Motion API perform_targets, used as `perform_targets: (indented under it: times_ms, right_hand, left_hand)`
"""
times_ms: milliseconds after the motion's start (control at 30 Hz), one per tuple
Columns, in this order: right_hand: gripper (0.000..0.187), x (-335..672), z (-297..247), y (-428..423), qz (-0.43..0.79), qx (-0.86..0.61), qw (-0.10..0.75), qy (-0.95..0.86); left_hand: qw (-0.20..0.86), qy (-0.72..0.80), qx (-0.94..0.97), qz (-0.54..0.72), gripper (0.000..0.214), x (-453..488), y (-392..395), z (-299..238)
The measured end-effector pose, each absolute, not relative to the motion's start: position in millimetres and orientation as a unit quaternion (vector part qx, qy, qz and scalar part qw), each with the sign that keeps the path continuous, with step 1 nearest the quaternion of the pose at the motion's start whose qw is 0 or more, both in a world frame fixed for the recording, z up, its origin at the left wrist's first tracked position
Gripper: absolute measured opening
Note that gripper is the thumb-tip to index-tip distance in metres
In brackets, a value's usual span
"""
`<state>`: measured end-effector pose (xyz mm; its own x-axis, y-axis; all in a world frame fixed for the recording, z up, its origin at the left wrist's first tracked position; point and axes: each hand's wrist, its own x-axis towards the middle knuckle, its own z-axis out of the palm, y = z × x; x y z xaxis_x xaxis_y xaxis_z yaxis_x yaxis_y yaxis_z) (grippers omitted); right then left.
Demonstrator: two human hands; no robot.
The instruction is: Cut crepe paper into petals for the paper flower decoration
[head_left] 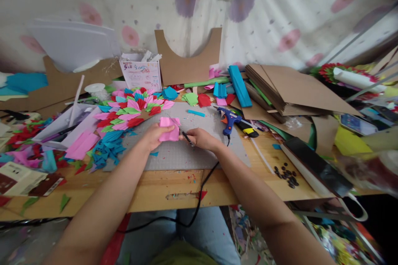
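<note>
A stack of pink crepe paper (169, 134) is pinched in my left hand (153, 136), the thumb lying on its front. My right hand (201, 138) is closed on black-handled scissors (187, 136), their blades pointing at the paper's right side. How far the blades reach over the paper is hard to make out. Both hands are above a grey cutting mat (130, 161). Just behind them a blue paper strip (196, 113) lies on the mat. To the right of my right hand rests a blue glue gun (229, 119) with a black cable.
Layered paper petals (133, 109) spread at the left, beside a white tray (62, 143) and blue scraps (108, 149). Behind stand a white box (141, 75) and a cut cardboard piece (189, 70). Rightward are a cardboard stack (298, 87), a yellow-black cutter (250, 131) and dark beads (287, 174).
</note>
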<state>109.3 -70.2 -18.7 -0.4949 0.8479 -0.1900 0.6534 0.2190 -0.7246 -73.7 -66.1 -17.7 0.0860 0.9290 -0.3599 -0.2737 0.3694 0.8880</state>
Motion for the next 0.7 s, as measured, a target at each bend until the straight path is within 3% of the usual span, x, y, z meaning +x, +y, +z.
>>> perform_targets:
  times_ms: [433,700]
  right_hand:
    - [0.057,106.1,-19.1,-63.4,0.396,-0.493,0.149,-0.76]
    - [0.06,107.1,-15.4,-67.5,0.39,-0.504,0.123,-0.761]
  left_hand:
    - [0.667,0.482,0.348,0.449,0.021,-76.4,-58.9,-26.3]
    - [0.676,0.498,0.342,0.423,0.019,-76.3,-60.4,-24.3]
